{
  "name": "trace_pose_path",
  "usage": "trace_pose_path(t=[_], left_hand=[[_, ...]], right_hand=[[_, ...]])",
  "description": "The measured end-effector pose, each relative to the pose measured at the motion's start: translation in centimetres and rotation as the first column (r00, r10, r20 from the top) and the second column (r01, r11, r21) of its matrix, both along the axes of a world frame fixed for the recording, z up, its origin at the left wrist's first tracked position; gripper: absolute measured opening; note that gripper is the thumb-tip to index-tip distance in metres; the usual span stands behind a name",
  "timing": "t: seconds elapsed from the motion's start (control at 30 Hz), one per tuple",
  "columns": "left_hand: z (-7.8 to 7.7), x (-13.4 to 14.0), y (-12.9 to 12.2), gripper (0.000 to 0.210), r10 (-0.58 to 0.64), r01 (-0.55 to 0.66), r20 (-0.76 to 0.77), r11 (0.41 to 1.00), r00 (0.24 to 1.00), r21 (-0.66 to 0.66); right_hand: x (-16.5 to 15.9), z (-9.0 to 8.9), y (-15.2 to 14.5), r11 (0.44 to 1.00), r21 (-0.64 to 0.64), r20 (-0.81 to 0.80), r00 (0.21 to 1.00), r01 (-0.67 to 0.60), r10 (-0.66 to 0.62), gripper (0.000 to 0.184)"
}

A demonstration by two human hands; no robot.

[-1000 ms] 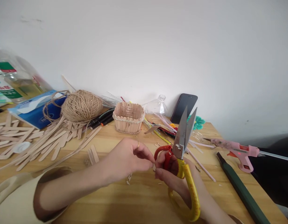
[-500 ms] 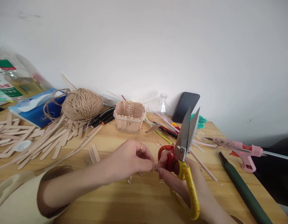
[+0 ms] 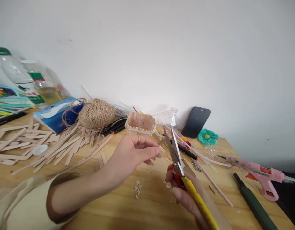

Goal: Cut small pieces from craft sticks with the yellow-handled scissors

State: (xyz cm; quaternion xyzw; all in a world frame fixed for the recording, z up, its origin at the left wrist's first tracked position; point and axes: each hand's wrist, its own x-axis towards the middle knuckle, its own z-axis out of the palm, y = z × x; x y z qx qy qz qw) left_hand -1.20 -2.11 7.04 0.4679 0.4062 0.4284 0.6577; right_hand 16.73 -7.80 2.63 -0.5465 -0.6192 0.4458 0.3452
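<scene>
the right hand [image 3: 185, 191] is clenched round the yellow and red handles of the scissors [image 3: 183, 171], whose blades stand slightly parted and point up and away, their tips near the little stick basket [image 3: 140, 123]. the left hand [image 3: 134, 153], with a ring on one finger, hovers just left of the blades, its thumb and fingertips pinched together; whether anything sits between them cannot be told. small pale trimmings [image 3: 137, 186] lie on the table [image 3: 147, 210] below the two hands. beyond are a ball of twine [image 3: 97, 113], loose craft sticks [image 3: 42, 147], a blue tissue pack [image 3: 55, 115] whose print is too small to read, bottles [image 3: 39, 86] with green and red labels that cannot be read, a dark phone [image 3: 196, 121] leaning on the wall, a teal paper flower [image 3: 208, 136] and a pink glue gun [image 3: 259, 174]. since a second ago the hands have drawn apart and the scissors have tipped leftward, and the view has swung so the bottles and flower show more fully. the surface is light wood against a plain white wall.
</scene>
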Motion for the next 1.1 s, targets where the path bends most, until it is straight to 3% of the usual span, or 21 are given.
trace_pose_path(t=[0.17, 0.3, 0.67, 0.83, 0.97, 1.1], left_hand=[[0.4, -0.2, 0.1, 0.007, 0.015, -0.015, 0.010, 1.000, 1.000, 0.009], [0.6, -0.2, 0.2, 0.007, -0.008, 0.008, -0.033, 1.000, 0.999, -0.011], [1.2, -0.7, 0.7, 0.007, -0.082, 0.086, -0.180, 0.996, 0.980, 0.013], [1.4, -0.8, 0.8, 0.009, -0.099, 0.107, -0.209, 0.994, 0.973, 0.029], [1.1, -0.7, 1.0, 0.008, -0.107, 0.110, -0.156, 0.994, 0.982, 0.012], [0.5, -0.6, 0.9, 0.005, -0.096, 0.095, -0.060, 0.995, 0.994, -0.019]], right_hand=[[0.2, -0.5, 0.0, 0.996, 0.060, 0.102, 0.993, -0.068, 0.061, 0.058], [0.4, -0.5, 0.0, 0.993, 0.009, 0.184, 0.976, -0.116, 0.112, 0.067], [0.9, -0.2, 0.4, 0.983, 0.015, 0.198, 0.965, -0.180, 0.174, 0.068], [0.5, 0.8, 0.3, 0.984, -0.024, 0.233, 0.956, -0.178, 0.178, 0.070], [0.0, 1.7, 0.4, 0.980, -0.053, 0.252, 0.947, -0.193, 0.200, 0.066], [0.0, 1.5, 0.4, 0.984, -0.041, 0.276, 0.945, -0.172, 0.176, 0.063]])
